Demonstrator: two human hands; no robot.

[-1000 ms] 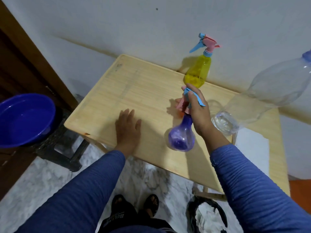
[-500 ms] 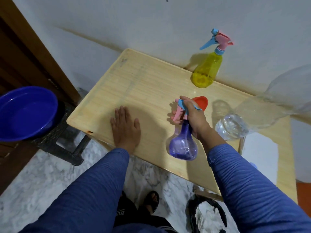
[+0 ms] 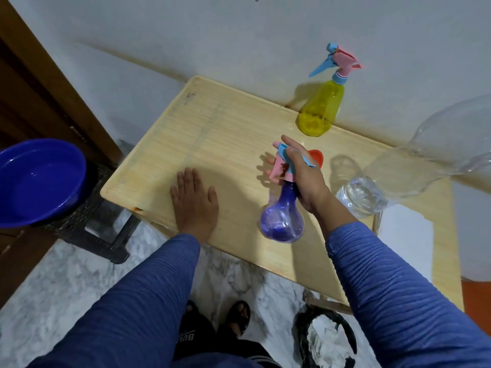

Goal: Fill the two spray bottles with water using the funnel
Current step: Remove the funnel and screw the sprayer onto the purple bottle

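Your right hand [image 3: 305, 179] grips the purple bottle [image 3: 283, 219] by its sprayer; your left hand [image 3: 194, 200] lies flat. Twisting could knock the water bottle [image 3: 414, 166] just right of it.

Purple bottle [image 3: 282, 221] upright, yellow bottle [image 3: 320, 112] behind.

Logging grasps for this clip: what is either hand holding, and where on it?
The right hand grips the purple spray bottle at its neck and trigger head. The left hand lies flat on the table, holding nothing.
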